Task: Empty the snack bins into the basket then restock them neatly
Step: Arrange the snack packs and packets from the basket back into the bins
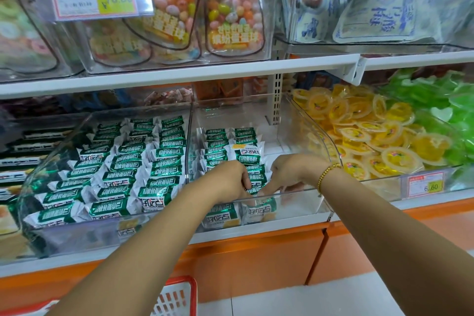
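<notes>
- left snack bin (77, 237), clear plastic, on the lower shelf; packed with tidy rows of green-and-white snack packets (128, 161)
- red basket (193, 297) low in the view, below the shelf, under the left forearm; only a corner of it shows
- middle snack bin (295, 204), just beside the left one with a clear wall between them; partly filled, with green-and-white packets in the middle bin (225, 141) stacked against its left side; one yellow-marked packet (243, 152) lies on top of the stack
- left hand (228, 179) inside the middle bin; fingers curled down onto the front packets; I cannot tell whether it pinches one
- right hand (289, 172) close beside it, also in the middle bin; fingers stretched down and to the left, tips touching a packet at the front wall; a gold bracelet (325, 174) on the wrist
- yellow jelly cups (372, 136) heaped in the next bin to the right; green jelly cups (456, 110) beyond them
</notes>
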